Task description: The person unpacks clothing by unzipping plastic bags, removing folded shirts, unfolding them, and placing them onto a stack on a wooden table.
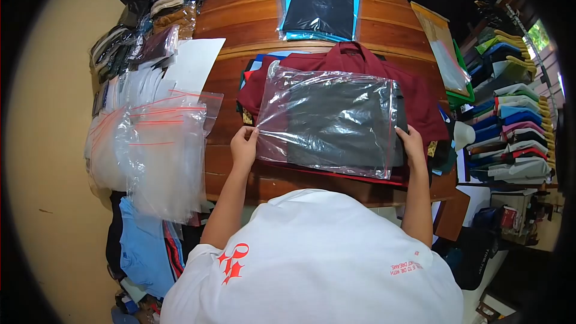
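A clear plastic bag [273, 93] with a folded black garment [336, 123] inside lies across the middle of the table. The garment's right edge pokes a little out of the bag's mouth. My left hand [244, 147] pinches the bag's left end, and creases fan out from the fingertips. At the right end, by the bag's open edge, my right hand [411, 143] is closed on the black garment's edge; whether it also grips the plastic is hard to see. Beneath them a maroon garment [420, 93] is spread over a stack of clothes.
Empty clear bags [165, 162] with red strips are piled at left. Behind them are a white sheet [195, 63] and bagged clothes [174, 9]. A bagged dark garment [319, 12] lies on the wooden table's [240, 18] far side. Hanging clothes [510, 126] line the right.
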`<state>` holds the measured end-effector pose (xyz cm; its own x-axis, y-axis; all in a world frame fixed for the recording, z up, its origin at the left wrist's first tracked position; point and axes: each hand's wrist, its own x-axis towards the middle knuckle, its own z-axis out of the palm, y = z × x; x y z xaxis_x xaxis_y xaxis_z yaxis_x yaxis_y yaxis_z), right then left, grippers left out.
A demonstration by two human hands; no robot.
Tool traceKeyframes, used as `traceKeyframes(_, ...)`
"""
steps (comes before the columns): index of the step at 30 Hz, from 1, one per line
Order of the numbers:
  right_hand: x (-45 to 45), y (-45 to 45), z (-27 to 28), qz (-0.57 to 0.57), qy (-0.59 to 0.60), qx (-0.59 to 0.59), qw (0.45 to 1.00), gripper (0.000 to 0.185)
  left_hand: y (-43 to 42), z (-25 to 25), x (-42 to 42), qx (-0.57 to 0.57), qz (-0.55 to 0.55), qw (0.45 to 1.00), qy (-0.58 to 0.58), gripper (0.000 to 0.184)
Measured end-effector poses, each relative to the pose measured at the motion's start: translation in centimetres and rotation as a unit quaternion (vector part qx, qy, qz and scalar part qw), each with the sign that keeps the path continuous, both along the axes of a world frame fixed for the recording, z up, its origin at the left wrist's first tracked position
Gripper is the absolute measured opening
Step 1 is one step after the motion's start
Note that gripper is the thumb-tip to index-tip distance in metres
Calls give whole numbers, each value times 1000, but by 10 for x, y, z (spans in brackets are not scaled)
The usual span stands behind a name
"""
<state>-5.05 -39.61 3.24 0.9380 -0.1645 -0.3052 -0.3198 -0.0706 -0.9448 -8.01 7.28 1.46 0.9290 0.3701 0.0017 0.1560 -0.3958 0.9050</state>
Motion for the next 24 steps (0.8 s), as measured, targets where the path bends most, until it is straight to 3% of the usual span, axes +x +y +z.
traceKeyframes(9, -1, -23, -8, -25, -1, -2, 1000, 25, 10, 7, 4, -10, 4, 1000, -3, 15)
traceKeyframes(24, 3, -31, -25, -7, 21, 21, 1000, 25, 28, 36, 14, 74, 26, 994, -74, 14)
